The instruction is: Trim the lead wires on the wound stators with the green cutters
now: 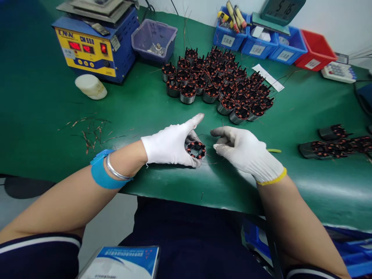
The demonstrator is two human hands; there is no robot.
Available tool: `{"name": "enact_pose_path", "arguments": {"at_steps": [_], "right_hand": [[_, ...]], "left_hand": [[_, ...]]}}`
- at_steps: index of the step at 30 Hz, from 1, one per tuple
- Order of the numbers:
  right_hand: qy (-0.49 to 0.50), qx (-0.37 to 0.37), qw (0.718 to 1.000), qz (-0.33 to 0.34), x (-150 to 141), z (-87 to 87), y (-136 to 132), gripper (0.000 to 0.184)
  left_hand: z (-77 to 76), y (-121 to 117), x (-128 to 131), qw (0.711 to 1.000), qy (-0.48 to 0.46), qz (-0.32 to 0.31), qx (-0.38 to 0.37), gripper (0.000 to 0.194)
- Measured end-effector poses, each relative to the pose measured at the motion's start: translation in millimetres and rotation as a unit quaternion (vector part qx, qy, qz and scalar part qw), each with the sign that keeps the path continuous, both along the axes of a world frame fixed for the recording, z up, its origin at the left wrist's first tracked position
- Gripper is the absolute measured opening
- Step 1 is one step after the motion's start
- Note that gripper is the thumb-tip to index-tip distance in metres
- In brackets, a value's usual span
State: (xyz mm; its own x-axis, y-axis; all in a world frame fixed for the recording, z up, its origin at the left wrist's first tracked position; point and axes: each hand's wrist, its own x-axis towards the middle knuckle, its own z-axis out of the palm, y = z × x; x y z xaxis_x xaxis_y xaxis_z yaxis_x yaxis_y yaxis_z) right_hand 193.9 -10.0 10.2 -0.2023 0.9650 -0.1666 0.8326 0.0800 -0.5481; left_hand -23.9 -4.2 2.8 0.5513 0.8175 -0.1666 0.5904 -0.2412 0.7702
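Observation:
My left hand [171, 145], in a white glove, curves around a motor stator [195, 150] near the front of the table. Its fingers and thumb lie at the stator's side, with one finger stretched out above it. The stator has copper windings, a black insulator and thin wire ends sticking out. To the right of it, apart from it, is my right hand [242, 149], gloved, with curled fingers pointing toward the stator. What those fingers hold, if anything, is hidden. A yellow-green handle end [274, 150] shows behind the right hand; the rest of that tool is out of sight.
Several wound stators [215, 77] stand grouped beyond my hands, more [334, 145] at right. Wire scraps [93, 133], a whitish lump [91, 86] and a blue-yellow control unit [87, 50] are at left. Behind stand a purple bin [139, 40], blue bins [258, 50] and a red bin [315, 50].

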Motion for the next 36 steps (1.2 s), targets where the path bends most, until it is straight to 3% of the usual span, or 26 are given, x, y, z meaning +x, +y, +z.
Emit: {"name": "enact_pose_path", "arguments": {"at_steps": [2, 4, 6, 8, 11, 14, 17, 23, 26, 28, 30, 34, 36], "right_hand": [[-0.054, 0.121, 0.991, -0.034, 0, 9.6, -13, 0.041], [-0.031, 0.217, 0.976, 0.015, -4, 12.3, -26, 0.055], [-0.012, 0.209, 0.97, 0.124, -10, 7.1, -36, 0.082], [-0.055, 0.152, 0.973, 0.167, -14, -2.3, -39, 0.096], [-0.128, 0.056, 0.983, 0.121, -17, -11.6, -34, 0.072], [-0.104, -0.038, 0.99, 0.09, -17, -7.5, -26, 0.042], [-0.089, -0.093, 0.99, 0.053, -16, 0.1, -23, 0.032], [-0.089, -0.037, 0.987, 0.13, -11, -2.0, -25, 0.028], [-0.065, -0.044, 0.986, 0.144, -8, -3.2, -23, 0.027], [-0.053, -0.049, 0.987, 0.14, -7, -2.7, -22, 0.027], [-0.052, -0.048, 0.989, 0.13, -7, -2.3, -22, 0.027], [-0.051, -0.047, 0.991, 0.115, -9, -3.0, -23, 0.026], [-0.043, -0.048, 0.992, 0.11, -9, -3.7, -23, 0.026]], "left_hand": [[-0.9, 0, -1, 1.0, 0.001, 0.004, 0.002, 0.123], [-2.2, 1, -2, 1.0, -0.001, 0.003, 0.004, 0.124], [-3.9, 2, -3, 1.0, 0.007, -0.006, 0.016, 0.123], [-5.8, 3, -5, 0.999, 0.021, -0.021, 0.035, 0.121], [-7.5, 4, -7, 0.998, 0.027, -0.037, 0.042, 0.119], [-7.0, 5, -7, 0.998, 0.02, -0.047, 0.026, 0.119], [-5.5, 5, -8, 0.998, 0.015, -0.053, 0.019, 0.118], [-6.3, 3, -5, 0.999, 0.01, -0.039, 0.006, 0.119], [-7.5, 2, -1, 0.998, -0.055, -0.015, -0.012, 0.118], [-5.8, 4, -1, 0.991, -0.127, 0.031, -0.037, 0.106], [-0.4, 8, -5, 0.981, -0.16, 0.092, -0.065, 0.077], [19.7, 9, -18, 0.987, -0.015, 0.118, -0.112, 0.052], [28.7, 3, -21, 0.983, 0.03, 0.179, -0.034, 0.049]]}}
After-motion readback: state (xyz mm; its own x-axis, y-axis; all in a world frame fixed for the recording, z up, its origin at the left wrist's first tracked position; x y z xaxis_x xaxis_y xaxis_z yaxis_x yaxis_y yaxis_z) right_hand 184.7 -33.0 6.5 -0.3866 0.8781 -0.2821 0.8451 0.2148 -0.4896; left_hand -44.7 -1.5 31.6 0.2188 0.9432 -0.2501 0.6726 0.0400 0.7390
